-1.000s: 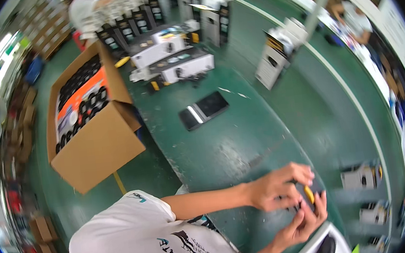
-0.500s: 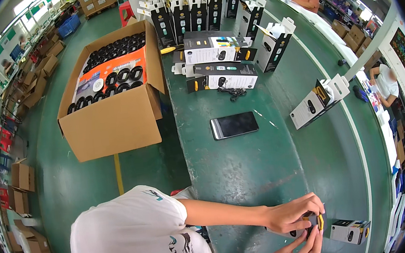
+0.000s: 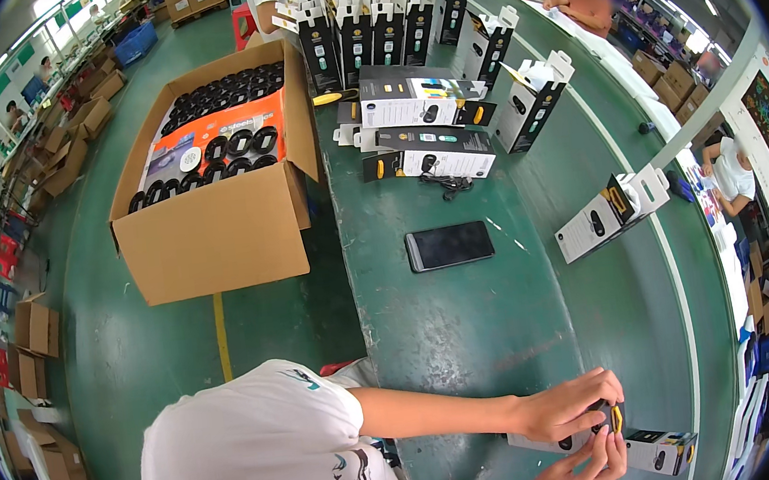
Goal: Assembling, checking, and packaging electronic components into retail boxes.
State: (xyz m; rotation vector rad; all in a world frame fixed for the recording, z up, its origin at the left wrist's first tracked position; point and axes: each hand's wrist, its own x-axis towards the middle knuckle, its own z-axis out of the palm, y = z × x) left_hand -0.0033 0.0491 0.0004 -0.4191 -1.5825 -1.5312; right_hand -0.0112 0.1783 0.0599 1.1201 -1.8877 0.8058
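Observation:
My left hand (image 3: 560, 411) and my right hand (image 3: 585, 472) meet at the lower right, over the green bench. Between them is one end of a small white-and-black carton (image 3: 545, 444) with a yellow edge. The left hand bends over this end from above, its fingers curled round it. From the near side, the bunched right fingers press against the same end. Part of the carton's white side shows beneath the left wrist; my fingers hide much of its end. Just to the right, a similar carton (image 3: 652, 452) lies on the conveyor.
A black phone (image 3: 451, 245) lies mid-bench. Beyond it are a coiled black cable (image 3: 449, 184), stacked cartons (image 3: 436, 153) and rows of upright open ones. A large cardboard box (image 3: 212, 249) of black round parts stands left of the bench. Another carton (image 3: 589, 226) sits on the conveyor.
The view has shifted slightly. Both hands stay at the carton's end, and the right fingers have closed in on its yellow edge.

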